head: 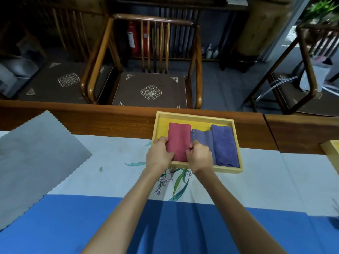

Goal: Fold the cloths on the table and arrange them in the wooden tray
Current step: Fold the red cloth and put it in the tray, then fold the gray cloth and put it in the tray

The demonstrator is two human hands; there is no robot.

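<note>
One flat grey zigzag-edged cloth lies near, not folded yet. Past it, the left hand and right hand each pinch the folded red cloth inside the pale wooden tray. Let go fast and it could pop open or shove the folded purple cloths beside it.

This looks like a traditional-style tea room or reception lounge. Wooden armchairs with embroidered brown seat cushions stand along a long dark wooden table laid with a flower-painted runner. Red fire extinguishers stand behind one chair, suggesting public premises, and a green plant grows at the far right.
</note>
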